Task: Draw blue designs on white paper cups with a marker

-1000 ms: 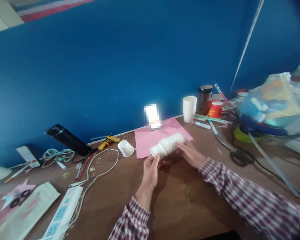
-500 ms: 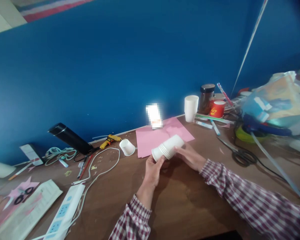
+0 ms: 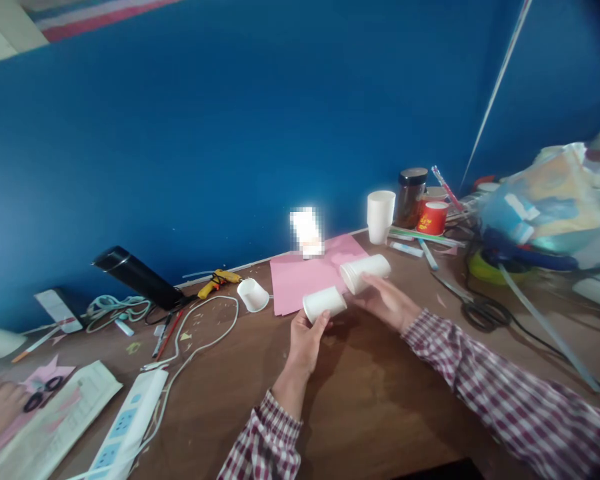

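Observation:
My left hand (image 3: 306, 340) is closed around a white paper cup (image 3: 325, 304) tilted on its side, its rim toward the left. Just up and to the right, my right hand (image 3: 387, 300) grips a short stack of white paper cups (image 3: 367, 272), also tipped sideways. A small gap separates the two. Beneath and behind them lie sheets of pink paper (image 3: 300, 280). Another white paper cup (image 3: 253, 295) rests on the table to the left of the paper. A taller stack of white cups (image 3: 381, 217) stands against the wall.
Left: a yellow glue gun (image 3: 219, 283), black tumbler (image 3: 137, 277), power strip (image 3: 130, 420) with cable, and another person's hand (image 3: 0, 407) by scissors (image 3: 43, 393). Right: red cup (image 3: 433, 219), dark-lidded jar (image 3: 413, 197), markers (image 3: 407, 249), black-handled scissors (image 3: 485, 313) and a plastic bag (image 3: 545, 207).
One cup has come off the stack and stays in my left hand. My right hand has moved right and slightly up with the other cups. At far left, the other person's hand has reached further in.

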{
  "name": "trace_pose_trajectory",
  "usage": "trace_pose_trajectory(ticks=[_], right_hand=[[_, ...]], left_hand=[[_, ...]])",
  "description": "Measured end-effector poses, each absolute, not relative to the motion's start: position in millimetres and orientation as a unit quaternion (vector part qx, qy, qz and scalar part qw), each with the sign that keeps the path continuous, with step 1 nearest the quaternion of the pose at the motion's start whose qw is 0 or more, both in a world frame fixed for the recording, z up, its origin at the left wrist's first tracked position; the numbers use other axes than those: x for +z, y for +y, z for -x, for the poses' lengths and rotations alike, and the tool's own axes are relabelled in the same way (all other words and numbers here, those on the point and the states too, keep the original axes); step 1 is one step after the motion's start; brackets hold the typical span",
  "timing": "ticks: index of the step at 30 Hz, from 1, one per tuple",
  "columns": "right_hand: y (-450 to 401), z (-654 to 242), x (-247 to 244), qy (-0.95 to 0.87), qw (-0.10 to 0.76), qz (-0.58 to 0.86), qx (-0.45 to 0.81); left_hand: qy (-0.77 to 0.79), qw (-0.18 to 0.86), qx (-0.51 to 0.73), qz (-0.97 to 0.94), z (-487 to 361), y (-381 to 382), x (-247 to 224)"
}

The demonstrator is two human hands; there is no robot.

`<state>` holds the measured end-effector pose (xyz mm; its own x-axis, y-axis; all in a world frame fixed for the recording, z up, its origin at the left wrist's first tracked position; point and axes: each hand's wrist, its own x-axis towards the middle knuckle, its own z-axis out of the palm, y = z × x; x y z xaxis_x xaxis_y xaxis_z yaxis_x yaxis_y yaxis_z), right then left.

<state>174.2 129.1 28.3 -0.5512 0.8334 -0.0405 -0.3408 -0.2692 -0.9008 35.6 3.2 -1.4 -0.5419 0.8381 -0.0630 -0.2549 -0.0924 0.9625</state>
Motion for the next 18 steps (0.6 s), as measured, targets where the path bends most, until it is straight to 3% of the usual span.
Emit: trace_pose_trajectory(ticks=[6, 8, 10, 13, 18], right_hand=[[167.7, -204.7, 42.9, -0.515, 0.503, 0.345, 0.603], [184.0, -219.8, 42.8, -0.582, 0.528, 0.436, 0.439], [195.9, -231.6, 38.1, -0.657, 0.453, 0.528, 0.290], [204.7, -239.6, 25.2, -0.715, 0.342, 0.571, 0.215], [212.4, -238.8, 8.2, -0.756, 0.354, 0.526, 0.165]], left_hand=[[0.555, 0.335, 0.704, -0.290, -34.7, 2.0, 4.6], [0.562, 0.322, 0.707, -0.284, -34.4, 2.1, 6.0], [0.569, 0.323, 0.701, -0.284, -34.5, 2.2, 6.7], [0.571, 0.329, 0.690, -0.299, -35.2, 2.3, 6.4], [0.581, 0.313, 0.686, -0.306, -34.2, 1.9, 3.3]])
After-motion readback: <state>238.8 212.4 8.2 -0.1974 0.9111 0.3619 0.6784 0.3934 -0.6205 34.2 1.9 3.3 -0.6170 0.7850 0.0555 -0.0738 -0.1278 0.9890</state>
